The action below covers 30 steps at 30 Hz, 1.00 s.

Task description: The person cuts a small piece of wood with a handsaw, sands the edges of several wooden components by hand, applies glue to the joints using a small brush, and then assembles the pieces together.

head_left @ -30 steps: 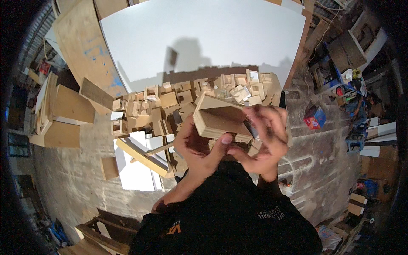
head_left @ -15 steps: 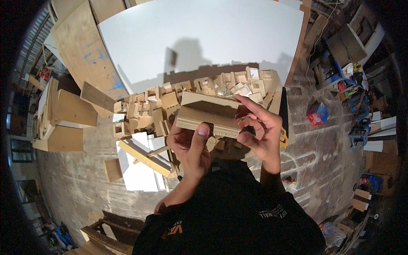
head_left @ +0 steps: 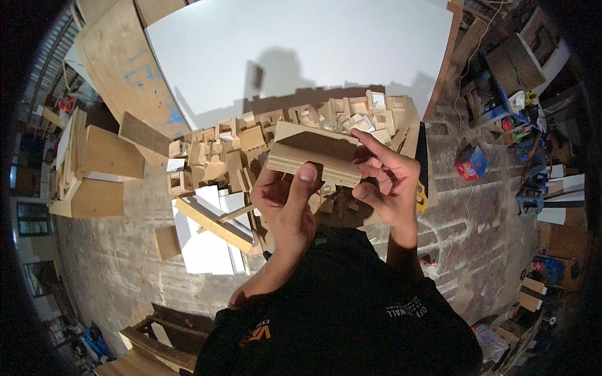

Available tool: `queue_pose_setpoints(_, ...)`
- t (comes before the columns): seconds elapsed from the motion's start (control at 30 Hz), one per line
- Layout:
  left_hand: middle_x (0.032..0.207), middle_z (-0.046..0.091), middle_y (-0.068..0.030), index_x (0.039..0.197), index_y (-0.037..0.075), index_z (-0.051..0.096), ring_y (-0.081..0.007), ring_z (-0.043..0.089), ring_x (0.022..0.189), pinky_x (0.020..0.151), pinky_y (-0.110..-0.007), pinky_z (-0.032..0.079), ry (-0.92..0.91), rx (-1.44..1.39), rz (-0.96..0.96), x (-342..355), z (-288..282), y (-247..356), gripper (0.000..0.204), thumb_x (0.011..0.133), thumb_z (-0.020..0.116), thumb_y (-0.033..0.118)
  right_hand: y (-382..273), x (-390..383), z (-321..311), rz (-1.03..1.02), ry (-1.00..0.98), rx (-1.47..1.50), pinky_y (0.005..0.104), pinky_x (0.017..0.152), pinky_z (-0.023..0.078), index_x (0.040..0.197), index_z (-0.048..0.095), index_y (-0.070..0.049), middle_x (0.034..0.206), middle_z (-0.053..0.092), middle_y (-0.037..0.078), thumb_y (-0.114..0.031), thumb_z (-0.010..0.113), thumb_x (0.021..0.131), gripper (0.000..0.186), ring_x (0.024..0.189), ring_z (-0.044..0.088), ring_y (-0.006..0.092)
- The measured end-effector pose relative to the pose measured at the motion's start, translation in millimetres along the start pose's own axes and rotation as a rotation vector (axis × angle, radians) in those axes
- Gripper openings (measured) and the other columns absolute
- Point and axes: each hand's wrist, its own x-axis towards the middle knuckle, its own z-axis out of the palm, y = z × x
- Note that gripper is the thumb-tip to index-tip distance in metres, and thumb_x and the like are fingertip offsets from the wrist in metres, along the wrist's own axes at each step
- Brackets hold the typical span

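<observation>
A small wooden box piece [head_left: 313,164], made of pale plywood boards joined at an angle, is held up over the work surface. My left hand [head_left: 287,200] grips its near side, thumb pressed on the layered front edge and the other fingers behind or beneath. At its right end is my right hand [head_left: 390,178], index finger on the upper corner and thumb by the lower one, with the remaining fingers curled in shadow. Behind the piece lie many small wooden box parts [head_left: 252,138], grouped on the surface.
A large white panel [head_left: 351,50] stands beyond the parts. A handsaw [head_left: 422,194] with a yellow handle lies to the right. White boards [head_left: 200,254] and a yellow-edged wooden bar [head_left: 213,224] are at left. Farther right, a red and blue box [head_left: 470,163] sits on the floor.
Both hands and the wooden box piece sit slightly higher and farther right in the picture. My right fingers have shifted a little at the piece's end.
</observation>
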Motion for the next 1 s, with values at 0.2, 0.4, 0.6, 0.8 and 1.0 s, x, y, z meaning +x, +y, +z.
queue_pose_setpoints(0.2,0.098,0.066,-0.0106,0.105,-0.002,0.062,-0.0183,0.067,0.086,0.077,-0.04,0.061,-0.043,0.003,0.017,1.1,-6.6,-4.3,0.027,0.089,0.072,0.017,0.2,0.7,2.3,0.008,0.021,0.038,0.0253,0.073,0.055,0.137,0.053,0.004,0.094,0.069,0.007,-0.004,0.088,0.07,0.076,0.08,0.064,0.0103)
queue_pose_setpoints(0.4,0.096,0.066,-0.0103,0.104,-0.001,0.06,-0.018,0.067,0.086,0.078,-0.04,0.062,-0.062,-0.014,0.056,2.1,-9.0,-9.0,0.022,0.09,0.069,0.014,-0.5,2.2,3.3,0.005,0.03,0.048,0.025,0.071,0.056,0.137,0.052,0.005,0.098,0.069,0.008,-0.006,0.088,0.07,0.077,0.08,0.064,0.0108)
queue_pose_setpoints(0.6,0.095,0.065,-0.0095,0.103,-0.001,0.059,-0.017,0.066,0.084,0.076,-0.038,0.062,-0.052,-0.045,0.072,3.4,-7.3,-10.6,0.021,0.091,0.068,0.014,1.0,3.8,4.3,0.004,0.029,0.099,0.0244,0.071,0.056,0.138,0.051,0.005,0.102,0.07,0.008,-0.001,0.085,0.071,0.075,0.08,0.063,0.0101)
queue_pose_setpoints(0.8,0.093,0.065,-0.0092,0.103,-0.001,0.06,-0.0162,0.066,0.081,0.074,-0.039,0.063,-0.041,-0.051,0.055,4.2,-8.2,-11.3,0.021,0.09,0.068,0.013,2.7,5.4,7.1,0.006,0.041,0.087,0.0235,0.069,0.054,0.139,0.051,0.004,0.095,0.069,0.007,0.002,0.084,0.071,0.076,0.078,0.061,0.0084)
queue_pose_setpoints(1.0,0.091,0.065,-0.0089,0.103,-0.001,0.061,-0.0164,0.066,0.081,0.073,-0.039,0.063,-0.041,-0.057,0.039,4.9,-5.8,-10.1,0.02,0.089,0.069,0.011,5.0,6.6,4.1,-0.022,0.019,0.068,0.0227,0.069,0.053,0.14,0.05,0.003,0.088,0.069,0.005,0.001,0.084,0.072,0.076,0.075,0.061,0.0079)
